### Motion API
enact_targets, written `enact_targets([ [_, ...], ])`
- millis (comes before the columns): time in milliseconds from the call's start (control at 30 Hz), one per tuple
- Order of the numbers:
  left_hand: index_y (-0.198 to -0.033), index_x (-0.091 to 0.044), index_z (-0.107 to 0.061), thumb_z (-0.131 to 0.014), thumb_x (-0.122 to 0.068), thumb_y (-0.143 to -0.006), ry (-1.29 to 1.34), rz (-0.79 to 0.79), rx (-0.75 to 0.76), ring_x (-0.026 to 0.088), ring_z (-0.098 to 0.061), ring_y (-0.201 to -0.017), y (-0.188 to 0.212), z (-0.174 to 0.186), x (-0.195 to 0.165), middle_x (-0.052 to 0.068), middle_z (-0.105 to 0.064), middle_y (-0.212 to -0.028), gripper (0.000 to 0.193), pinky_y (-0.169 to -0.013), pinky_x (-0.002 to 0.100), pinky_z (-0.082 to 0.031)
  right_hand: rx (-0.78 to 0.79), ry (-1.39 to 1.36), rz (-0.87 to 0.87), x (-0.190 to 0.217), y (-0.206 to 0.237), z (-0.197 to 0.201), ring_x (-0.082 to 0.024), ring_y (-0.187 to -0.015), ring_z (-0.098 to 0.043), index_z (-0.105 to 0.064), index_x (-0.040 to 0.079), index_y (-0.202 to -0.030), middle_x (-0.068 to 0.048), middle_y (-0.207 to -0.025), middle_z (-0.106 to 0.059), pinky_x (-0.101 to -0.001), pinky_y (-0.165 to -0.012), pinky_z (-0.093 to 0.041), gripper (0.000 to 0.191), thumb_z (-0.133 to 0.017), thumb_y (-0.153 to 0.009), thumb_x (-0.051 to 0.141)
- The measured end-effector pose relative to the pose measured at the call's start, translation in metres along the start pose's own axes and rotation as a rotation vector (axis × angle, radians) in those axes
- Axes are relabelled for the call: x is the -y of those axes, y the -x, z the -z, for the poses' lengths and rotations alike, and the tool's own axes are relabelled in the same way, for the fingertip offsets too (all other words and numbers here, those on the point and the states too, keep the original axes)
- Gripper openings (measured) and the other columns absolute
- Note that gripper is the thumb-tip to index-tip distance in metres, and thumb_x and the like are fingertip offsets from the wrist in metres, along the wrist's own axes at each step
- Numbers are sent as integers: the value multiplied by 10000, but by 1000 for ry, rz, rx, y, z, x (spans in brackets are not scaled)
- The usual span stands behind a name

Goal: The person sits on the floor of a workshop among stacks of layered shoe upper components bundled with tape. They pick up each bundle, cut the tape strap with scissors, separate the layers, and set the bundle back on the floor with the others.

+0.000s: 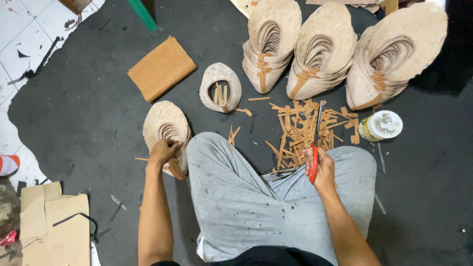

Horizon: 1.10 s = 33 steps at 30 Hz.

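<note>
**Tan offcuts, a raised blade, and a short stack under one hand**

Tan strips lay scattered on the dark mat [88, 118] in front of my knees, a loose heap of offcuts [308, 125] between my grey trousers [236, 192] and the three tall stacks of cut pieces [320, 49] at the far edge. My right hand [320, 165] was clenched round the red handles of the scissors [315, 143], the blades pointing up and away from me over the heap; I could not tell whether they stood parted or closed. My left hand [164, 150] gripped the near end of the low stack of oval pieces [166, 128] just beside my left knee, fingers curled over a brown strap end there.

What worried me was the blade. With the point raised and my eyes on the other hand, a careless swing could have nicked my trouser leg or caught the small round tin [382, 125] that sat near the heap, tipping it onto the mat. The low stack was the other risk: I held it by one end only, so a tug might have fanned the layers out and mixed them with the scraps. A single oval piece [220, 86] lay apart, near the folded tan sheet [161, 67], and loose strips close to it could easily have been swept under it. The tall stacks leaned on one another, so a knock to one would likely have toppled its neighbour.
</note>
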<state>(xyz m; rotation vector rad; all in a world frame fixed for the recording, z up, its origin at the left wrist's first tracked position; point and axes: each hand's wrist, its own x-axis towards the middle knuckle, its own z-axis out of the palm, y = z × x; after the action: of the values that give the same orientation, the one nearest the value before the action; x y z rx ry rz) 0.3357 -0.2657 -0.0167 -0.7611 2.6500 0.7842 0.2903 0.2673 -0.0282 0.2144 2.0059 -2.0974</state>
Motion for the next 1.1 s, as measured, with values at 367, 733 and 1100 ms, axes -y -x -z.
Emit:
enact_targets([
  [367,-953,11,-721,-624,-265,-1001,-30,-144,-533,455,-682,-856,-18,-3,1,287,-706,-898,296,-772,526,-524,-17,33,-12,6,2,-4,-97,-467,-495,-682,13,-1040,-10,-602,-524,-255,-438,-442,313,-608,-1013,316],
  [733,-1053,25,-624,-504,-344,-1111,1419,-208,-983,281,-685,-941,-13,59,-1,141,-714,-1007,393,-828,449,-571,-29,85,-39,8,0,-4,-99,-465,-497,-680,18,-1038,-8,-597,-518,-257,-430,-419,350,-599,-1015,358],
  [1100,-1223,-25,-658,-653,-256,-913,1888,-220,-137,229,-752,-1071,54,107,-92,98,-768,-1159,387,-980,400,-608,-6,39,-29,4,-2,-4,-105,-461,-488,-678,13,-1028,-6,-598,-512,-258,-430,-420,361,-608,-1015,367],
])
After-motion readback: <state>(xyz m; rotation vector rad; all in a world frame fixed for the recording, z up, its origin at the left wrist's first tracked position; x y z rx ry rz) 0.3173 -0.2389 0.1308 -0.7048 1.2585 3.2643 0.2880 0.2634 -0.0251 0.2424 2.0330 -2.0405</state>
